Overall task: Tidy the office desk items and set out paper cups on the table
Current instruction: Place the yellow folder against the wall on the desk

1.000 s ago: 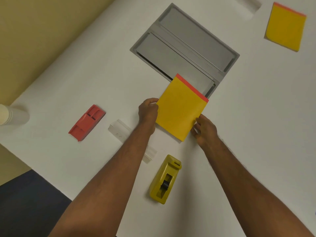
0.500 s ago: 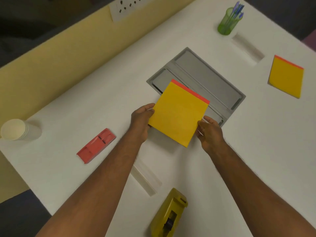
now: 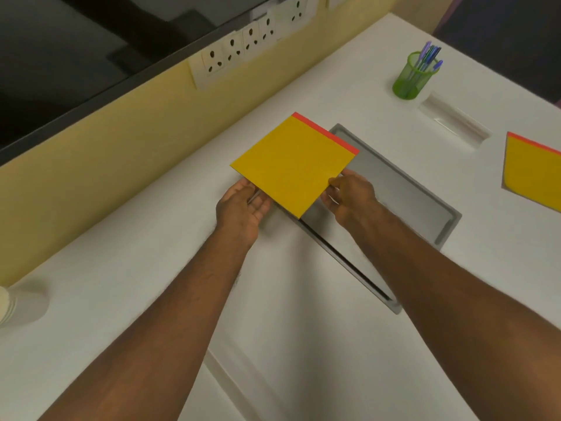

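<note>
A yellow notepad with a red top strip (image 3: 293,161) is lifted above the white desk (image 3: 121,268), over the left end of the grey cable hatch (image 3: 403,192). My left hand (image 3: 243,205) holds its lower left edge, fingers underneath. My right hand (image 3: 349,192) pinches its lower right edge, thumb on top. A second yellow notepad (image 3: 531,174) lies flat at the right edge. A stack of paper cups (image 3: 6,305) stands at the far left edge, mostly cut off.
A green mesh pen holder with blue pens (image 3: 416,75) stands at the far right. A clear plastic holder (image 3: 453,123) lies beside it. A row of wall sockets (image 3: 243,47) runs along the yellow partition (image 3: 91,153). Another clear plastic piece (image 3: 218,369) lies between my forearms.
The notepad has been carried further away toward the partition, and the view tilted up. The red stapler and yellow tape dispenser have dropped out of view. Both hands keep hold.
</note>
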